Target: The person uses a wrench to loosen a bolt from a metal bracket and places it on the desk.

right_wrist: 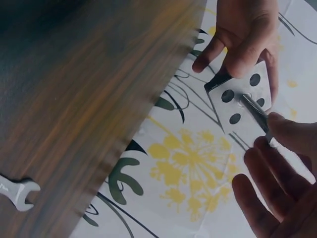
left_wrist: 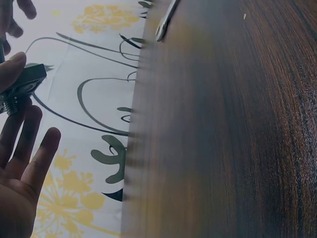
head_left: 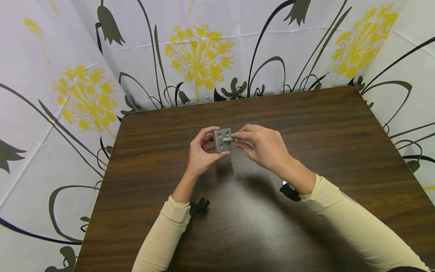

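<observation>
A square grey metal block with holes near its corners is up above the table. My left hand holds it by its edges, thumb below and fingers behind in the head view. From the middle of its face sticks out a threaded metal bolt. My right hand pinches the bolt's outer end between thumb and fingertips, the other fingers spread loose in the right wrist view. Threads also show at the block's other side in the left wrist view.
A wrench with an open jaw lies on the dark wood table; its end also shows in the left wrist view. A white curtain with yellow and grey flowers hangs round the table's far and side edges.
</observation>
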Motion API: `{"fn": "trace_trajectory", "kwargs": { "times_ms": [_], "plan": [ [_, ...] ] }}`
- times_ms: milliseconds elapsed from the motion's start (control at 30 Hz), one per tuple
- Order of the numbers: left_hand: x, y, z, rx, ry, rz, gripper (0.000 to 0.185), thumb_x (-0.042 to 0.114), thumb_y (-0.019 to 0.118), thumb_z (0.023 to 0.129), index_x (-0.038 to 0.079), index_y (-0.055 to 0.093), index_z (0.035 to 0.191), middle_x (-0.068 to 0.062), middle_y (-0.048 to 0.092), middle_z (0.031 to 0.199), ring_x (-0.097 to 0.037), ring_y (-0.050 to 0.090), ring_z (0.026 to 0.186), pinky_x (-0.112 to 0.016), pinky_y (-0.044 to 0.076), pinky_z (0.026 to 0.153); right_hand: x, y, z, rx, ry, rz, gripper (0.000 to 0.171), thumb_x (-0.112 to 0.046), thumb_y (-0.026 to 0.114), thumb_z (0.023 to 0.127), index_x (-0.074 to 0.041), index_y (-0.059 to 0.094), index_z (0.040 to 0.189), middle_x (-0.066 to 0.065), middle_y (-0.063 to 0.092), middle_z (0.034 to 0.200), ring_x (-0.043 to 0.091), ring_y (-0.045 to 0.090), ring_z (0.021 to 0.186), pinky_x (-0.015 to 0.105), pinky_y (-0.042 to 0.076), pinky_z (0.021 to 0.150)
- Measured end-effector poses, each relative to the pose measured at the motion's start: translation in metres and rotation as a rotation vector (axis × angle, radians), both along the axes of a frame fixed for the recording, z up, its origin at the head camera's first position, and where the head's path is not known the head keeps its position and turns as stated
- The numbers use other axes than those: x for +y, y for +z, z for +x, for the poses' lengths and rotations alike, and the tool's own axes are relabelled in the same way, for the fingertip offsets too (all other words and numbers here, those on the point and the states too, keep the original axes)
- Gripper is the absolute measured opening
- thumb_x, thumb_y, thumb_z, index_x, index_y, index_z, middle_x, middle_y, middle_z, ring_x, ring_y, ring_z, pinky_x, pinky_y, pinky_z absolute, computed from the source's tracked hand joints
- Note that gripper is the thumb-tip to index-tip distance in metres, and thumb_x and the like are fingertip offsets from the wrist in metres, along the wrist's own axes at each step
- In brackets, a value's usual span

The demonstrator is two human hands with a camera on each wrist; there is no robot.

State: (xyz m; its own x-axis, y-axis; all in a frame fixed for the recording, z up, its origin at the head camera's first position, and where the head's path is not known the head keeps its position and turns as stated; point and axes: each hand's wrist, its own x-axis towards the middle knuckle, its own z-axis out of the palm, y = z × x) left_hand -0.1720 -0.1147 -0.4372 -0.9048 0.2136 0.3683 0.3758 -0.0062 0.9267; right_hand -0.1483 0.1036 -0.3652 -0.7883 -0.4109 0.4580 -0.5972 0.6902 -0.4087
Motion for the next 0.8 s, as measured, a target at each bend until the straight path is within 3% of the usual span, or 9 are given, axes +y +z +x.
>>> {"fn": "trace_trajectory", "kwargs": {
  "times_ms": [100,267,367,433,533,633,700,800],
  "plan": [
    [0.0,0.0,0.0,-0.001,0.001,0.007,0.073,-0.015,0.084,0.065,0.0,0.053,0.129,-0.02,0.066,0.11,-0.034,0.07,0.085,-0.044,0.059,0.07,0.0,-0.001,0.0,0.045,-0.006,-0.006,0.028,-0.028,0.077,0.086,-0.018,0.076,0.113,-0.006,0.069,0.093,0.008,0.059,0.065,0.029,0.043,0.046],
    [-0.001,0.0,-0.001,0.032,0.0,0.003,0.073,-0.009,0.086,0.066,0.007,0.056,0.13,-0.018,0.067,0.11,-0.033,0.071,0.083,-0.044,0.059,0.068,-0.001,0.0,-0.001,-0.032,-0.072,-0.008,0.028,-0.039,0.069,0.092,-0.018,0.077,0.109,-0.008,0.066,0.074,0.006,0.054,0.057,0.028,0.038,0.042],
    [0.0,-0.001,-0.001,0.021,0.001,0.003,0.072,-0.011,0.086,0.066,0.006,0.056,0.13,-0.018,0.066,0.11,-0.033,0.07,0.084,-0.043,0.059,0.069,0.0,0.0,-0.001,-0.01,-0.022,0.01,0.021,-0.028,0.074,0.09,-0.019,0.077,0.109,-0.008,0.067,0.081,0.008,0.057,0.061,0.029,0.041,0.045],
    [0.0,0.0,0.0,0.008,0.004,0.002,0.073,-0.013,0.085,0.066,0.004,0.055,0.13,-0.019,0.066,0.11,-0.033,0.07,0.085,-0.041,0.059,0.069,0.0,-0.001,-0.001,0.029,0.012,0.005,0.027,-0.025,0.078,0.086,-0.018,0.076,0.112,-0.007,0.069,0.094,0.008,0.059,0.066,0.028,0.044,0.048],
    [0.001,0.007,0.003,0.006,0.003,0.004,0.072,-0.017,0.083,0.065,-0.002,0.053,0.129,-0.022,0.066,0.109,-0.036,0.07,0.084,-0.045,0.059,0.069,0.0,0.0,-0.001,0.038,-0.011,-0.01,0.03,-0.031,0.077,0.087,-0.018,0.075,0.113,-0.006,0.069,0.094,0.009,0.06,0.067,0.029,0.043,0.046],
    [0.003,0.016,0.007,0.016,0.001,0.0,0.07,-0.018,0.081,0.066,-0.004,0.053,0.128,-0.024,0.065,0.109,-0.039,0.069,0.083,-0.053,0.057,0.069,0.0,0.001,-0.001,-0.008,-0.066,-0.015,0.032,-0.041,0.071,0.09,-0.017,0.076,0.11,-0.007,0.069,0.08,0.008,0.057,0.061,0.029,0.04,0.043],
    [0.004,0.022,0.01,0.022,0.002,-0.006,0.069,-0.018,0.081,0.066,-0.004,0.053,0.127,-0.025,0.065,0.109,-0.039,0.069,0.083,-0.055,0.057,0.069,0.0,0.001,-0.001,-0.031,-0.071,-0.011,0.029,-0.04,0.07,0.091,-0.017,0.077,0.107,-0.008,0.068,0.076,0.007,0.057,0.059,0.029,0.041,0.043],
    [0.004,0.024,0.012,0.017,-0.001,-0.007,0.069,-0.018,0.081,0.066,-0.004,0.053,0.127,-0.025,0.065,0.108,-0.037,0.07,0.083,-0.051,0.058,0.07,0.001,0.001,-0.002,-0.006,-0.021,0.006,0.022,-0.03,0.074,0.09,-0.017,0.077,0.107,-0.008,0.068,0.083,0.007,0.058,0.063,0.029,0.043,0.046]
  ]
}}
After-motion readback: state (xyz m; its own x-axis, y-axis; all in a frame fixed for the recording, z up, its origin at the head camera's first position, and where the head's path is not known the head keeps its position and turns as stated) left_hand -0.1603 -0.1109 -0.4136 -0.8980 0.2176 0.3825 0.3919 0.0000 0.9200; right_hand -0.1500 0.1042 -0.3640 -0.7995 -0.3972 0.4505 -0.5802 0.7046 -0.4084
